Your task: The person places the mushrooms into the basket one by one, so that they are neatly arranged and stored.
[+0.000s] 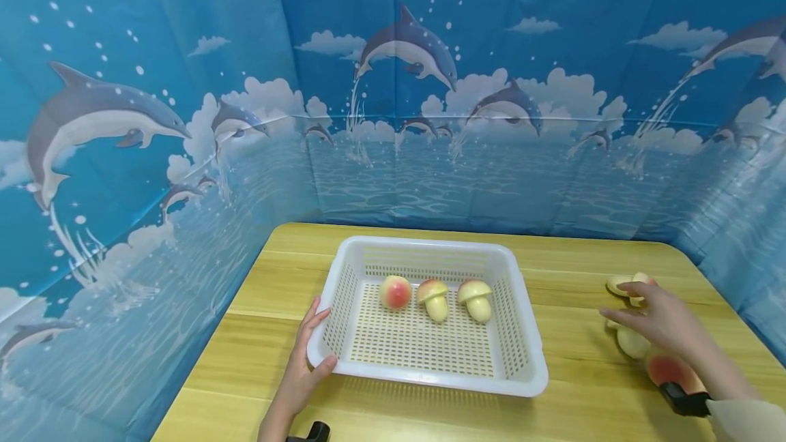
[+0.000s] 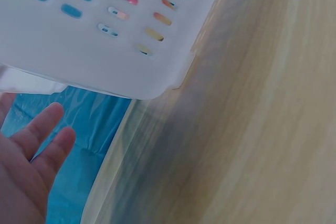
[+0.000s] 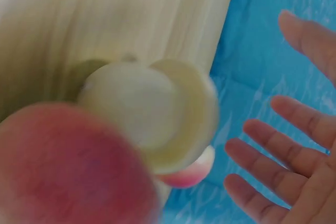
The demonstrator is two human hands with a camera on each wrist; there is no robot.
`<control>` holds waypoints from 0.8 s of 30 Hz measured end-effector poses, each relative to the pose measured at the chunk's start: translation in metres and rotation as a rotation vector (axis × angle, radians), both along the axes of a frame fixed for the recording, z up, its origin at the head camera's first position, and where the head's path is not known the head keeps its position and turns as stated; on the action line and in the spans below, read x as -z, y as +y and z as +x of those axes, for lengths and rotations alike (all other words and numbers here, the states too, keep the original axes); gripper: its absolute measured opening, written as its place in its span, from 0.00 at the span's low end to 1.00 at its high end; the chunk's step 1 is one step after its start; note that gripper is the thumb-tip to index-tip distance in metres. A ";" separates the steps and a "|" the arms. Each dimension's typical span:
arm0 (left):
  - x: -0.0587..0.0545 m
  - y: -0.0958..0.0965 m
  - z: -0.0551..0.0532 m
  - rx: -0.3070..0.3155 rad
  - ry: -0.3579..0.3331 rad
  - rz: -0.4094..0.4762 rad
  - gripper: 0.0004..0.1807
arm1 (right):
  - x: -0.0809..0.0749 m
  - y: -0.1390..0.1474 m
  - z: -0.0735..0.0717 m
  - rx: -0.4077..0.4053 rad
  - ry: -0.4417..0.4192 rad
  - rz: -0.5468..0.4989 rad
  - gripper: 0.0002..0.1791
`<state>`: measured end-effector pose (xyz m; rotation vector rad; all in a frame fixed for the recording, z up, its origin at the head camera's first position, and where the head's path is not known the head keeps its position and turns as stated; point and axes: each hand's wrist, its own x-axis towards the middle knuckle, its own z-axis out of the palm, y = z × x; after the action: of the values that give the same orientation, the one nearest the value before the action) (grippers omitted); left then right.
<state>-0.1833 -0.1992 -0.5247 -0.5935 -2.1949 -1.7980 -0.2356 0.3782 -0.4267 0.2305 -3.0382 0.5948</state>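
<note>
A white plastic basket (image 1: pixel 430 379) with slotted walls stands on the table. Inside it are a toy peach (image 1: pixel 396 292) and two toy mushrooms, one in the middle (image 1: pixel 433 299) and one on the right (image 1: pixel 475 300). My left hand (image 1: pixel 301 367) touches the basket's near left corner, thumb and fingers at the rim, the visible fingers mostly straight. At the table's right side, my right hand (image 1: pixel 663 316) hovers over more toys, its fingers spread and holding nothing. Below it are a mushroom (image 3: pixel 142 108), a large peach (image 3: pixel 73 161) and a partly hidden pinkish-white piece (image 3: pixel 191 174).
The wooden table (image 1: pixel 245 333) has rounded far corners. A blue dolphin-print curtain (image 1: pixel 393 176) hangs behind it and along its sides. Bare wood (image 1: pixel 571 360) lies between the basket and the toys on the right.
</note>
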 end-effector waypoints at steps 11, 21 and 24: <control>0.000 0.001 0.000 0.010 0.006 0.006 0.38 | 0.007 0.013 0.010 -0.052 -0.066 0.066 0.46; 0.001 0.001 -0.002 0.022 -0.012 0.015 0.38 | 0.015 0.022 0.012 -0.058 -0.055 0.090 0.42; 0.001 0.000 -0.002 0.022 -0.019 0.015 0.38 | 0.016 0.024 0.012 -0.052 -0.054 0.100 0.43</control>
<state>-0.1851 -0.1991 -0.5259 -0.6013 -2.1931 -1.8373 -0.2235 0.4017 -0.4431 0.3032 -3.1268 0.4597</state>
